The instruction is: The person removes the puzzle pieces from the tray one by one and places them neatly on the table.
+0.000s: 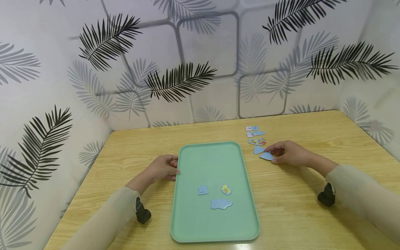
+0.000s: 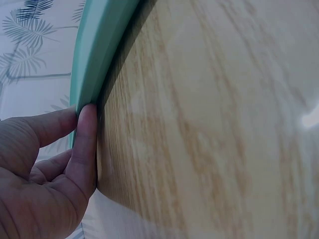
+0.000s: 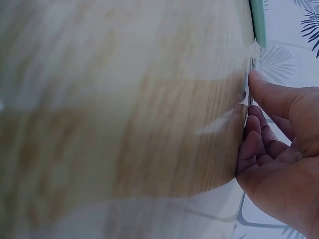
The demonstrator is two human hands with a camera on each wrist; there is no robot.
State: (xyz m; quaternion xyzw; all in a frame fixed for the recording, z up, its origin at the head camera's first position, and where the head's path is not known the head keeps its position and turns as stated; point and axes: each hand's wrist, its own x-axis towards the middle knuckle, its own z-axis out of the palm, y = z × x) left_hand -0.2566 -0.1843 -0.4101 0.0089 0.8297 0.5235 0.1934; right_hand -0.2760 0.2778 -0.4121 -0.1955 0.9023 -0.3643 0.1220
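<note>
We find the right hand [image 1: 289, 153] pinching a blue piece [image 1: 267, 156] — the left hand [image 1: 162, 168] gripping the green tray [image 1: 212, 227] at its edge (three small pieces [image 1: 221, 203] lie inside).

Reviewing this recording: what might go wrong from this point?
The right hand appears to pinch a blue puzzle piece close beside another blue piece, so lifting might nudge that neighbor.

The left hand touches the edge of the green tray; a bump or tilt could slide the three separate pieces lying on it.
</note>
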